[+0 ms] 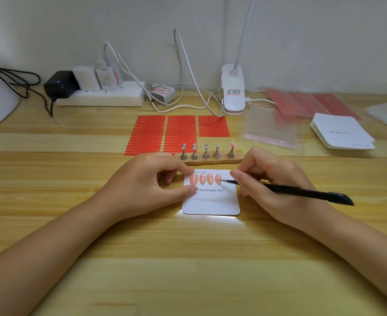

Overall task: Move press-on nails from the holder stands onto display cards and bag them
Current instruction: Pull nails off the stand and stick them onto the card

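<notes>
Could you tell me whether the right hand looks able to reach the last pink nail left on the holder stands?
Probably yes. The right hand sits just in front of the nail on the rightmost stand, with nothing between them. It would, though, have to free its grip on the black tool or use that.

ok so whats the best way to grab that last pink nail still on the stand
Pinch the last pink nail by its long side edges, coming down from above and the right. It sits tilted atop the rightmost holder stand, the other stands crowd its left, and its glossy face is best left untouched.
</notes>
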A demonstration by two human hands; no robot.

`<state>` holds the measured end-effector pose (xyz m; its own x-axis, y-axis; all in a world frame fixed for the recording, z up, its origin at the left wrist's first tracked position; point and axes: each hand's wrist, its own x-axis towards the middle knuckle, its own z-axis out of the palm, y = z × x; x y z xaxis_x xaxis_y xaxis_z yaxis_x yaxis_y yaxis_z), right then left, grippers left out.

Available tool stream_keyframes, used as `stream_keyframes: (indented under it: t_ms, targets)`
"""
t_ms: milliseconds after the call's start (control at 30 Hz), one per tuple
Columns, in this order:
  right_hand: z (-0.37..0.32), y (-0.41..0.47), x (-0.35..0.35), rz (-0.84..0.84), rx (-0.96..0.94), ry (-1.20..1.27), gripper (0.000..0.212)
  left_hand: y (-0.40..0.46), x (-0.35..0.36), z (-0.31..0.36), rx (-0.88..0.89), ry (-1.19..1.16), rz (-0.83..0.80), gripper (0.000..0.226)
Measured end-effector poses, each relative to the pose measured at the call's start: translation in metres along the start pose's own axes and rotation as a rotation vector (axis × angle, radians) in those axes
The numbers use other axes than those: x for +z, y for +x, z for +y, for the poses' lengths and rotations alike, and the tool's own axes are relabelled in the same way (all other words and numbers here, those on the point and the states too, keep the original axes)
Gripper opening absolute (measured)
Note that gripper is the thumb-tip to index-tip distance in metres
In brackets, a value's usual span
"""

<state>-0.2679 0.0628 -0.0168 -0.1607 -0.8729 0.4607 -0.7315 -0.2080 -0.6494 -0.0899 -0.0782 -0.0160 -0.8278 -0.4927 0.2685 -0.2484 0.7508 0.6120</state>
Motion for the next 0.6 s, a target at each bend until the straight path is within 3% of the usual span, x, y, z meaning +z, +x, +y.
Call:
stream_keyframes:
  t_ms: [367,600]
  targets:
    - [0.002,0.0001,-0.0013,0.044,0.1,0.117,0.016,0.001,0.0003,0.0008,0.015,-0.011,-0.003,0.033]
    - [0.002,0.0006,-0.0002,0.019,0.069,0.081,0.016,0.0008,0.0005,0.0011,0.005,-0.014,0.0,0.028]
